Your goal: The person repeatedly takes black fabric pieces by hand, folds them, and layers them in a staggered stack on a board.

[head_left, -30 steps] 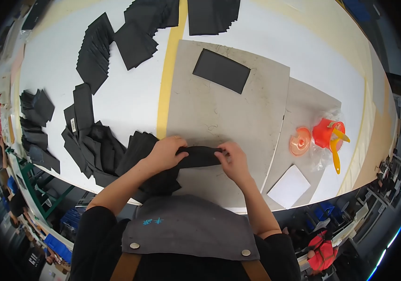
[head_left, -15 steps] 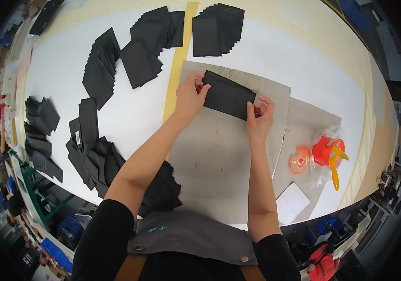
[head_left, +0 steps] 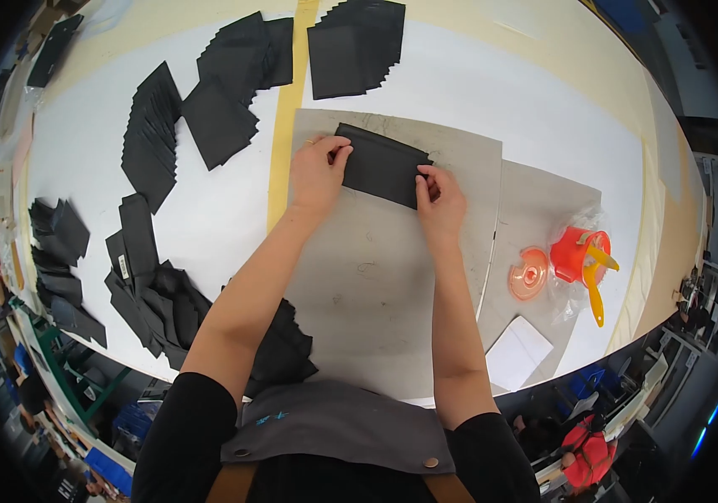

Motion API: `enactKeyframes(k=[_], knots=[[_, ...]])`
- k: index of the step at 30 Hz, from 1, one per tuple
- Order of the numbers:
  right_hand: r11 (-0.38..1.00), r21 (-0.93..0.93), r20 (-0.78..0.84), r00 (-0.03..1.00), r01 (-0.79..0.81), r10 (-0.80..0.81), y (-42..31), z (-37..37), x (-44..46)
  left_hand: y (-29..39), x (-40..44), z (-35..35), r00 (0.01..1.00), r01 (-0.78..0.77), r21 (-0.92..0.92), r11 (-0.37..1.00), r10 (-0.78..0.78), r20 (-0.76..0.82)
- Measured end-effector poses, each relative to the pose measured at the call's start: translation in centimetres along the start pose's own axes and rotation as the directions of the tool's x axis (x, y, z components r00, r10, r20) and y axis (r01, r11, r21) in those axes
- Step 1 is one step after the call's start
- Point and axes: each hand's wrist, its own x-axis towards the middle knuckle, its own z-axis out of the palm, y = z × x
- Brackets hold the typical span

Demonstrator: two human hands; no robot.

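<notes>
A flat, matte black rectangular piece (head_left: 380, 174) lies on a grey board (head_left: 376, 277) on a white counter (head_left: 221, 218), at 12 o'clock from the middle of the view; its long sides slope down towards 4 o'clock, and a narrow fold or layered band runs along its far edge; the left hand (head_left: 319, 174) pinches its 9 o'clock end between thumb and fingers, and the right hand (head_left: 441, 205) pinches the opposite end likewise; fanned black stacks (head_left: 241, 71) spread from 10 to 12 o'clock, and a looser black heap (head_left: 153, 293) sits near 9 o'clock; at 3 o'clock stands a red cup (head_left: 567, 254) with a yellow tool (head_left: 596, 300), a translucent orange lid (head_left: 527, 277) just beside it; a white pad (head_left: 518, 352) lies at 4 o'clock.
</notes>
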Motion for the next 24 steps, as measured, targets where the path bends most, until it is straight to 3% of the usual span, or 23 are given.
enactKeyframes(k=[7, 24], knots=[[0.997, 0.033, 0.012, 0.998, -0.067, 0.066, -0.54, -0.03, -0.02, -0.36, -0.03, 0.05, 1.0, -0.017, -0.012, 1.0, 0.017, -0.017], [0.999, 0.036, -0.012, 0.999, -0.035, 0.035, -0.1, 0.17, -0.16, 0.07, -0.05, 0.0, 1.0, 0.008, -0.029, 1.0, -0.009, -0.024]])
